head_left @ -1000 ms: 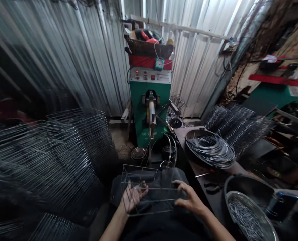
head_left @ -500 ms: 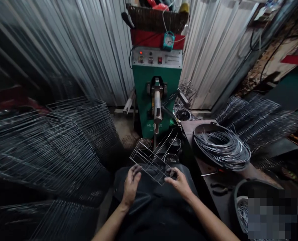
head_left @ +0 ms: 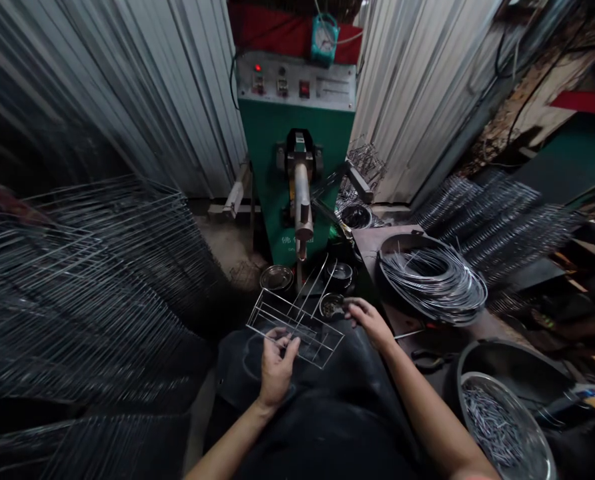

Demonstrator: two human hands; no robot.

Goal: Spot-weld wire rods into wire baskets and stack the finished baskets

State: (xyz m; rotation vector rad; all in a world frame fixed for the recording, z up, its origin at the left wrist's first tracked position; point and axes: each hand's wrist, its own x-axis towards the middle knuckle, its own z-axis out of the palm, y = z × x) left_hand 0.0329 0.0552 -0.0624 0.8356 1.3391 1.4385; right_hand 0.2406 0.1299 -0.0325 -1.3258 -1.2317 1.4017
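My left hand (head_left: pixel 277 369) grips a flat rectangular wire frame (head_left: pixel 295 331) low on its near side, holding it over my dark apron (head_left: pixel 257 360). My right hand (head_left: pixel 370 321) is off the frame, and its fingertips reach next to a small metal bowl (head_left: pixel 332 306) holding short wire bits. I cannot tell whether those fingers pinch anything. The frame's far rods point towards a green spot-welding machine (head_left: pixel 297 160), and its electrode (head_left: pixel 303 207) stands beyond them, apart from the frame.
Tall stacks of wire racks (head_left: pixel 92 287) fill the left, and more (head_left: pixel 492 213) lie at the right. A black tub holds coiled wire (head_left: pixel 432 283). Pliers (head_left: pixel 430 360) lie on the bench. A steel basin (head_left: pixel 502 427) holds short wire pieces. Corrugated metal sheets stand behind.
My right hand has let go of the wire frame and moved forward to the small bowl. Only my left hand holds the frame now, and the view has tilted down.
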